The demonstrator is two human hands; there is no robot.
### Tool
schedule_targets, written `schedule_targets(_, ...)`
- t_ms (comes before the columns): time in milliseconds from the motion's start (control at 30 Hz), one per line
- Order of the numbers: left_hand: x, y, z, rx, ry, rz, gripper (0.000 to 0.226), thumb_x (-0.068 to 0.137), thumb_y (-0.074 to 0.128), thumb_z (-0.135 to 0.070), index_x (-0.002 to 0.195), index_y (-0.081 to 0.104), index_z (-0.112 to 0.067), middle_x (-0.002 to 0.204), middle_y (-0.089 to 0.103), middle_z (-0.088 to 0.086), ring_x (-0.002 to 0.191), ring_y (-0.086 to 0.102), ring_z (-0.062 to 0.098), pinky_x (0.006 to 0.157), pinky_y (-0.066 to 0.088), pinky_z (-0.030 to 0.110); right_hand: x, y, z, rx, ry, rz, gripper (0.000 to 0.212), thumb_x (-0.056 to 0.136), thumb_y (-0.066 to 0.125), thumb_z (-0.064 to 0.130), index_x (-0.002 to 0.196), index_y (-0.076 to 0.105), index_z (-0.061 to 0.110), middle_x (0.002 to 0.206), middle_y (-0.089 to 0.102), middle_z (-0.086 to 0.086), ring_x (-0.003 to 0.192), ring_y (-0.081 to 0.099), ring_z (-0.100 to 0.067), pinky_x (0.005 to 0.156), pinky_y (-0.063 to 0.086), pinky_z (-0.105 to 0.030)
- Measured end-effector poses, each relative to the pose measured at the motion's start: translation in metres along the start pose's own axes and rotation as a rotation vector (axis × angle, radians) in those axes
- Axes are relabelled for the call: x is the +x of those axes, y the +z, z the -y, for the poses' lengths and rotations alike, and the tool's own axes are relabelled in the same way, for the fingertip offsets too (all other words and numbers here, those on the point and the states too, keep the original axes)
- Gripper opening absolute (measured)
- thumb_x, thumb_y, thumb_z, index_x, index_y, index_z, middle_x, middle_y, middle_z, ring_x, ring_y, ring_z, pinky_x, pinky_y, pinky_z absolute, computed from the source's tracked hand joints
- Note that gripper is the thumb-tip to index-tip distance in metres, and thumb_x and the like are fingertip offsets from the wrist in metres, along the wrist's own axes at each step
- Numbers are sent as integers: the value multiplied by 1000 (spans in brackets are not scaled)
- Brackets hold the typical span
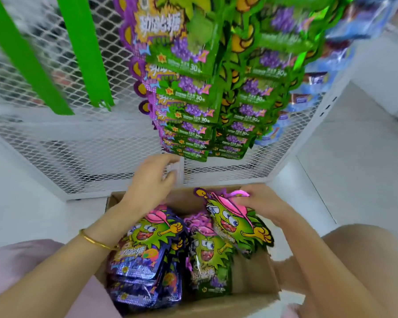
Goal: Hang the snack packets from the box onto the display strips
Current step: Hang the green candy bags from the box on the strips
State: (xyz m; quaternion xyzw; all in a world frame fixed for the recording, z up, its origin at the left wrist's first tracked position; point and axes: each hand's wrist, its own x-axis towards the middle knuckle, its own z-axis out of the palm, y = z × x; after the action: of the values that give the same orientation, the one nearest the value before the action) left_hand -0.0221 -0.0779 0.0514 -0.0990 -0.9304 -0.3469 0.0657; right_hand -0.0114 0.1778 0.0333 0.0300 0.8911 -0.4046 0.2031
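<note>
An open cardboard box [248,288] sits on the floor below me. It holds a stack of purple snack packets [143,265] on the left and green ones [207,255] on the right. My right hand [264,203] grips the top of a green packet [234,223] lifted over the box's far right corner. My left hand [152,180] hovers above the box's far left, fingers curled near the end of a clear strip [174,167] by the mesh; its grip is blurred. Above, filled display strips [207,88] carry several green and purple packets.
A white wire-mesh rack [83,157] stands behind the box. Two empty green strips [83,53] hang at the upper left. Blue packets [308,92] hang on the rack's right side. White floor lies on both sides; my knees flank the box.
</note>
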Motion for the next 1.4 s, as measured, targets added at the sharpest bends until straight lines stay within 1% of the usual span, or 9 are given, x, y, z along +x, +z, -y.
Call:
schedule_targets(167,42,-84,-59,-102,121,-340,34,86,49,-23,117,59,-12,108,60,0,104,54,21,90,42,35,-33,-59,97,-56,-262,-132,31,78,73,20,60,53,4,59,36,0,54,34,-10,49,23,-20)
schedule_targets(300,95,-164,-124,-203,235,-596,30,90,51,-8,120,55,-7,109,53,1,94,51,7,77,41,9,-49,-99,168,-122,-511,-240,27,85,65,19,77,61,-6,66,46,-5,57,37,-3,54,28,-16)
schedule_targets(400,141,-209,-161,-230,281,-678,32,90,51,-7,121,54,-3,117,57,8,100,53,12,90,42,19,-61,-121,215,-157,-663,-332,9,88,61,19,80,64,15,65,46,14,60,47,9,60,33,-7)
schedule_targets(667,199,-259,-215,-398,223,-540,29,93,51,-16,117,55,-1,104,63,15,97,61,29,92,49,40,-75,-165,311,-234,-938,-528,19,91,54,14,105,67,11,100,66,-4,94,56,-15,81,37,-23)
schedule_targets(767,200,-265,-222,-437,198,-498,34,94,52,-23,120,54,-2,115,62,17,104,60,32,88,48,35,-70,-182,337,-258,-994,-655,20,88,58,10,106,66,8,100,65,-2,91,52,-11,78,34,-21)
schedule_targets(900,199,-276,-227,-470,180,-436,36,92,55,-25,121,56,-4,101,61,9,76,56,16,57,46,20,-62,-201,366,-260,-1030,-768,19,84,61,7,102,64,8,91,57,6,87,50,-8,76,34,-19)
schedule_targets(1067,193,-293,-235,-447,133,-363,26,89,58,-28,79,64,-5,67,50,10,55,39,17,57,31,27,-48,-212,391,-364,-1040,-856,15,84,61,11,99,63,10,99,61,-7,95,53,-19,76,31,-22)
schedule_targets(1233,190,-296,-239,-403,144,-362,30,90,56,-25,92,69,2,78,63,15,73,54,19,75,43,31,-48,-214,404,-389,-1063,-917,13,83,62,12,96,64,10,98,58,-9,94,53,-22,80,35,-29)
schedule_targets(1400,187,-294,-238,-366,124,-411,34,91,55,-27,64,60,-6,59,50,8,54,42,17,61,34,26,-40,-205,396,-378,-1041,-910,12,84,61,12,96,62,10,97,57,-7,94,52,-22,79,35,-30)
